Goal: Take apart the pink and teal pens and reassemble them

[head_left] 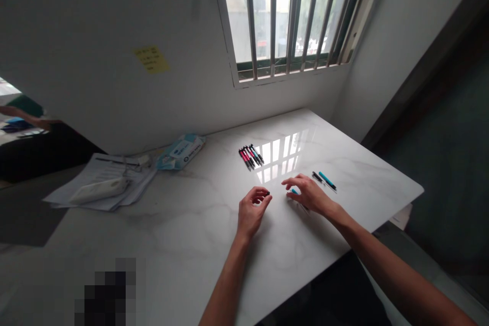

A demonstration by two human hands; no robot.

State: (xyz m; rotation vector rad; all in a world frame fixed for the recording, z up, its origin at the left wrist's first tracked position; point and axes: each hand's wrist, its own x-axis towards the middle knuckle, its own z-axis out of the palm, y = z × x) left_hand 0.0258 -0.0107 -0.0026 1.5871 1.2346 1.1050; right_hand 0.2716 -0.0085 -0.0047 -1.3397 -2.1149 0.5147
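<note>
My left hand (pixel 251 213) is over the white marbled table, its fingers curled and its thumb and fingertips pinching a small black piece (pixel 268 193), possibly a pen part. To its right, my right hand (pixel 308 193) reaches low over the table with index finger and thumb apart. A teal pen piece (pixel 294 191) shows between that thumb and fingers, partly hidden; whether the hand touches it I cannot tell. Just beyond the right hand lie a teal pen barrel (pixel 327 180) and a black pen part (pixel 316 176), with a thin light piece beside them.
Several red, dark and teal pens (pixel 251 157) lie in a row on the table (pixel 198 244). Farther left are a blue wipes pack (pixel 181 152), papers (pixel 91 178) and a white device (pixel 100 190). A barred window (pixel 290 20) is above. Another person's arm (pixel 28 115) appears far left.
</note>
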